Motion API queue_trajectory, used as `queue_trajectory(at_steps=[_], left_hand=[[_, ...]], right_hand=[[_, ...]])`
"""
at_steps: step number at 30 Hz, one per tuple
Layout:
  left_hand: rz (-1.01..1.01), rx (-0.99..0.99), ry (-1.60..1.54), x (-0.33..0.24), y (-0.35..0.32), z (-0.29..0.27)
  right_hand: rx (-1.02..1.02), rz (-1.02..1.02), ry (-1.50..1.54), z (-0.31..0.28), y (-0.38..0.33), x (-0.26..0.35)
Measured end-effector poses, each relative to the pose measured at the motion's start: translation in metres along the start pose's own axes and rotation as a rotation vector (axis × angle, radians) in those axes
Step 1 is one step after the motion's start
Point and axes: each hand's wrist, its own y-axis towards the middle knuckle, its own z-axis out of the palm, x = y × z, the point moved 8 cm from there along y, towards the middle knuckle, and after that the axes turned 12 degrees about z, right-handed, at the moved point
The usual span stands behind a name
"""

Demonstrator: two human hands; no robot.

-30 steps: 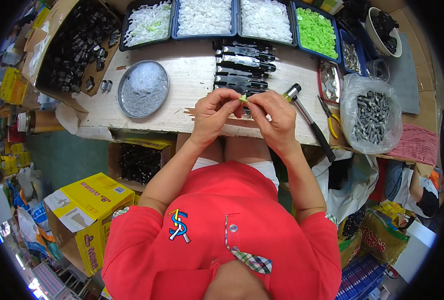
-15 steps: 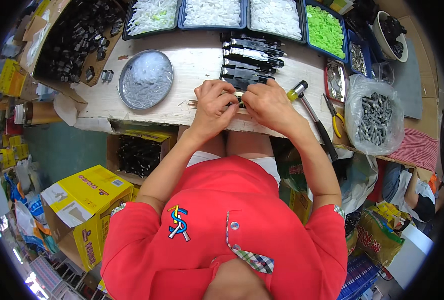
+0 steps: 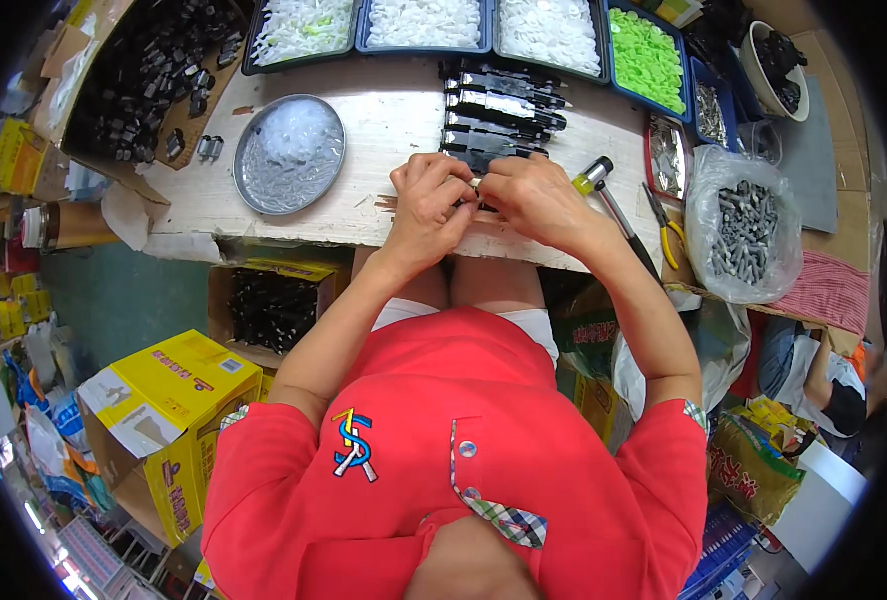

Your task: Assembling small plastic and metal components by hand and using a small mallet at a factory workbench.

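My left hand (image 3: 430, 205) and my right hand (image 3: 536, 198) meet at the front edge of the white worktable (image 3: 379, 105). Fingers of both are closed on a small black part, mostly hidden by them, with a pale bit (image 3: 476, 185) showing in the gap. Just beyond lies a row of long black plastic pieces (image 3: 494, 135), side by side, some with shiny silvery faces. Right of my right hand rests a hammer (image 3: 594, 176) with a yellow-green collar, its handle partly behind my forearm.
A round metal dish (image 3: 338, 165) holds clear small parts. Blue trays of white pieces (image 3: 426, 25) and green pieces (image 3: 648, 62) line the back. Yellow-handled pliers (image 3: 673, 240) and a clear bag of grey parts (image 3: 746, 235) lie right. A carton of black parts (image 3: 154, 85) stands left.
My right forearm and elbow have swung outward to the right, covering more of the hammer's handle. Both hands stay together at the table edge, fingers slightly shifted around the small part.
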Motion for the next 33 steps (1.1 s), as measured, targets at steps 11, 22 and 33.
queue_trajectory(at_steps=[11,22,33], left_hand=[[-0.073,0.049,0.098,0.000,0.011,-0.001],[-0.031,0.037,0.333,0.058,0.022,-0.034],[-0.537,0.314,0.720,0.206,0.120,-0.113]], right_hand=[[-0.706,0.862,-0.168,-0.147,-0.204,-0.224],[-0.283,1.122,-0.253,-0.097,-0.257,-0.315],[-0.264,1.147,-0.381,-0.099,-0.227,-0.295]])
